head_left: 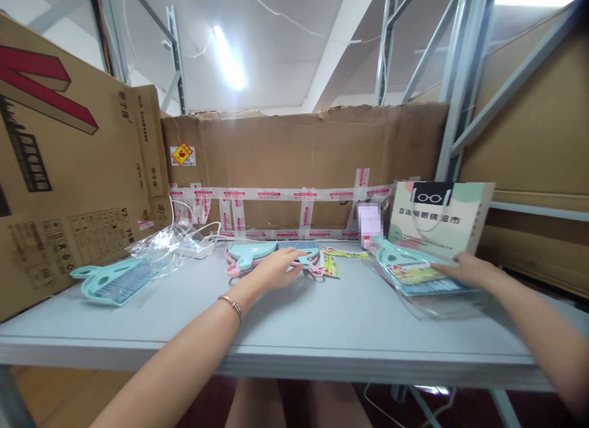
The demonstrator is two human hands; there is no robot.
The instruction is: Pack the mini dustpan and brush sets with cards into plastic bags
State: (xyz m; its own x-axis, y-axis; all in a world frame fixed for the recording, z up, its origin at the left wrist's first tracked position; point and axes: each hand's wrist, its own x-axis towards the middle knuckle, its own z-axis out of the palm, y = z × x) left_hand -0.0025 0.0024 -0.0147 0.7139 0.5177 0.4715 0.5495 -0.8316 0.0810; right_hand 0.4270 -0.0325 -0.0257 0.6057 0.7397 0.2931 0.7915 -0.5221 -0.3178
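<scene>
My left hand (276,269) reaches across the grey table (322,330) and rests on a teal and pink plastic dustpan set (257,254) at the middle back; its fingers lie stretched over the set's right end. My right hand (464,269) lies flat, fingers extended, on a pile of teal dustpan sets in clear bags (414,274) at the right. A bracelet (231,305) circles my left wrist.
A loose teal dustpan with brush (113,280) lies at the left by crumpled clear bags (154,247) and a white power strip (197,249). Printed label cards (332,262) lie mid-table. A paper bag with a glasses logo (437,219) stands at the right. Cardboard walls surround the table.
</scene>
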